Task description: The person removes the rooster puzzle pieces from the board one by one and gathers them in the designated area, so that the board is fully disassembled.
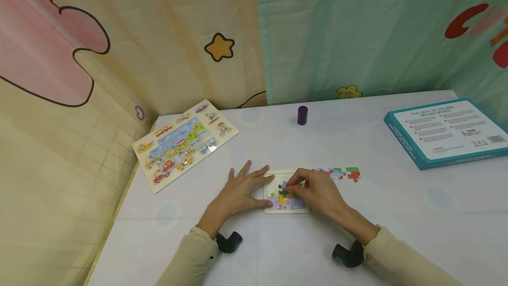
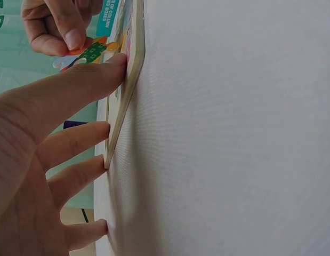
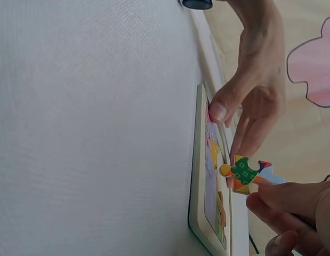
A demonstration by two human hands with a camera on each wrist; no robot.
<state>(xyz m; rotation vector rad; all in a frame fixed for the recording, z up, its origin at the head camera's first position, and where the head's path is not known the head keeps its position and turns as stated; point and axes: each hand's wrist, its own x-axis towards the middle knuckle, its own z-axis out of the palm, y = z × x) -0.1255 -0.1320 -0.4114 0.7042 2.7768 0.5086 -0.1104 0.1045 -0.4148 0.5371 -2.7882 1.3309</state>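
A small framed jigsaw puzzle board (image 1: 274, 210) lies on the table, its near row filled with lilac and yellow pieces. My left hand (image 1: 242, 191) is spread at the board's left side, thumb on the lower left corner and fingertips along the frame. Thumb and index finger of my right hand (image 1: 321, 192) pinch a green, orange and blue puzzle piece (image 3: 243, 170) by its edge. That piece is tilted and held just above the board. Several loose puzzle pieces (image 1: 352, 174) lie in a row beyond my right hand.
A larger wooden picture puzzle (image 1: 216, 140) lies at the back left. Near the back edge stands a purple cylinder (image 1: 302, 115). On the right rests a teal and white box (image 1: 456, 131). Patterned curtains (image 1: 337, 25) hang behind the table.
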